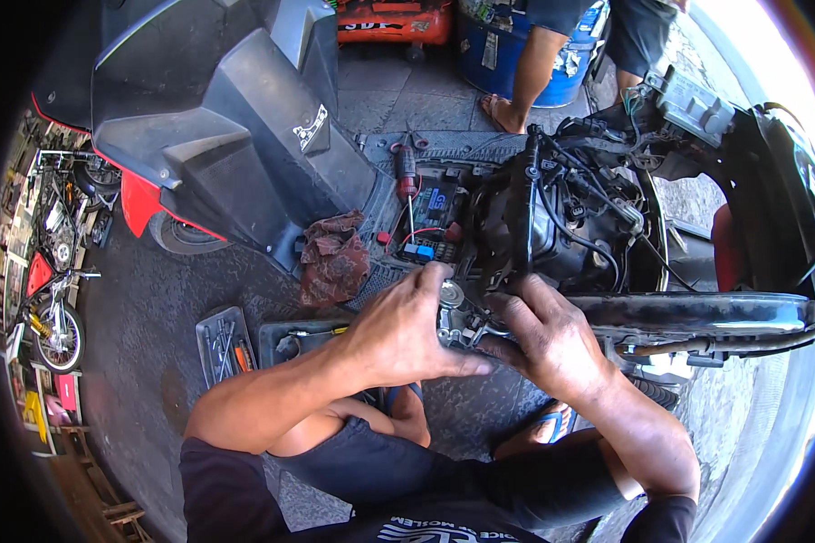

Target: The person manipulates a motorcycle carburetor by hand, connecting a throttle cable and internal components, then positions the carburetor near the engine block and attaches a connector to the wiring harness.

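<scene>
Dark shirt (444,529) nearest; my left hand (398,328) clasps metal part (453,296) between thumb and fingers, likely for steadiness; my right hand (554,339) curls beside it, can't tell whether pinching.

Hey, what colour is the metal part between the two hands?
The metal part is silvery grey, showing best in the head view.

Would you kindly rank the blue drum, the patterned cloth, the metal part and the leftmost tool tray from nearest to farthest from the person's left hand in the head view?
1. Metal part: held by the left hand.
2. Patterned cloth: just ahead and to the left.
3. Leftmost tool tray: farther left, on the floor.
4. Blue drum: farthest, ahead at the view's top.
</scene>
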The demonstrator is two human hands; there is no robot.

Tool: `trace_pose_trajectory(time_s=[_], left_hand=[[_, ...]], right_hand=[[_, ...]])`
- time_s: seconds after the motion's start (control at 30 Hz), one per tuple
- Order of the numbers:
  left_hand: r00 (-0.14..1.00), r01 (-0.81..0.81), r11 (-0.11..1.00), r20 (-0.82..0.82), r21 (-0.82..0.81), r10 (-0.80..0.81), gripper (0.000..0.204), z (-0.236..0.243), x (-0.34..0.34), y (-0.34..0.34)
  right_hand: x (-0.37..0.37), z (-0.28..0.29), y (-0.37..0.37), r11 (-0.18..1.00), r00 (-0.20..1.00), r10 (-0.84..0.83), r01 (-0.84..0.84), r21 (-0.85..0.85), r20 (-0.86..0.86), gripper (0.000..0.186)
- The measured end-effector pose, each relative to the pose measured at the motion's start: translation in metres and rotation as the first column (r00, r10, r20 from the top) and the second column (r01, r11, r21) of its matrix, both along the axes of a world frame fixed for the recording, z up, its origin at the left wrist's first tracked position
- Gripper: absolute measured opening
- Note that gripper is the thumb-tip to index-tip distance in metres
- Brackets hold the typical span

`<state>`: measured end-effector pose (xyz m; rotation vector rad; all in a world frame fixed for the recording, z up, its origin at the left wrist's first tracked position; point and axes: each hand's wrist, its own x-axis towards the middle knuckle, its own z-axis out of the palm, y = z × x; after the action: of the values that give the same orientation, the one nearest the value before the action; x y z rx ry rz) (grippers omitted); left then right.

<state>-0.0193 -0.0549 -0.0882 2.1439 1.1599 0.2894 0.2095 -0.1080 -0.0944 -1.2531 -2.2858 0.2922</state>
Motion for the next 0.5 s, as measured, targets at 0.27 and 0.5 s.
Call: trace_pose_trajectory(time_s=[0.27,0.5], left_hand=[[1.000,0.007,0.992,0.008,0.125,-0.008,0.095,-0.010,0.003,0.003],[0.999,-0.022,0.974,0.051,0.225,0.011,0.084,0.006,0.011,0.002]], right_hand=[[-0.007,0.005,0.003,0.997,0.994,0.026,-0.018,-0.079,0.102,0.044],[-0.005,0.043,-0.003,0.956,0.996,-0.062,0.043,-0.289,-0.058,0.047]])
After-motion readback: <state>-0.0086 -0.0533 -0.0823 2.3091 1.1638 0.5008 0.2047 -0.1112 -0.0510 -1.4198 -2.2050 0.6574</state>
